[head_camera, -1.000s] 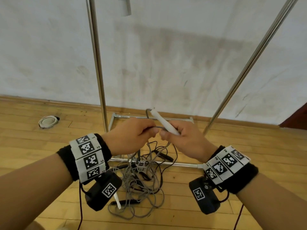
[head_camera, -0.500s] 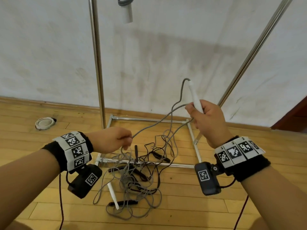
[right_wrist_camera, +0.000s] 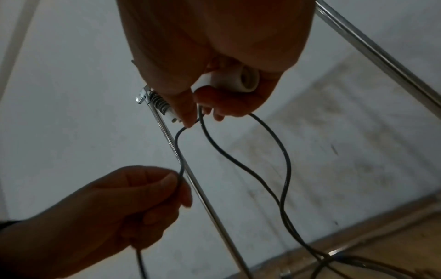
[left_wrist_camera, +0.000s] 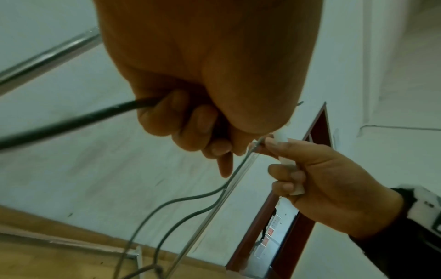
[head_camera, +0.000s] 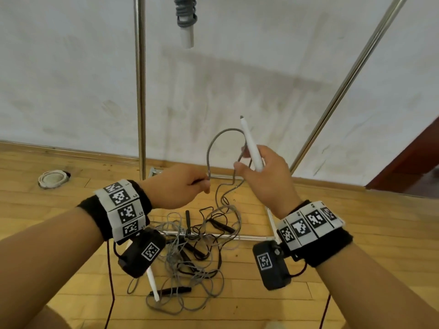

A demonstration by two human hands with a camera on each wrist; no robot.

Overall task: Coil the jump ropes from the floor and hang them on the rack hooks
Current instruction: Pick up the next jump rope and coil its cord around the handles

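Note:
My right hand [head_camera: 247,165] holds a white jump-rope handle [head_camera: 250,148] upright in front of the rack, and also grips strands of its grey rope [head_camera: 215,143]. The rope arcs in a loop to my left hand [head_camera: 202,185], which pinches it just left of the right hand. In the right wrist view the handle [right_wrist_camera: 238,81] sits in the right hand's curled fingers, with grey rope [right_wrist_camera: 238,160] hanging down. From the left hand the rope trails down to a tangled pile of grey and black ropes [head_camera: 194,255] on the floor. A coiled grey rope [head_camera: 186,17] hangs at the top.
The rack's left post [head_camera: 140,91] stands upright and its right post [head_camera: 344,86] slants behind my right hand. Its base bar [head_camera: 213,236] crosses the rope pile. A white coiled object [head_camera: 53,178] lies on the wooden floor at far left. A white wall stands behind.
The hands first drew apart, the right lifting the handle. The left hand has since risen back toward the right with the rope, so a short loop stands between them.

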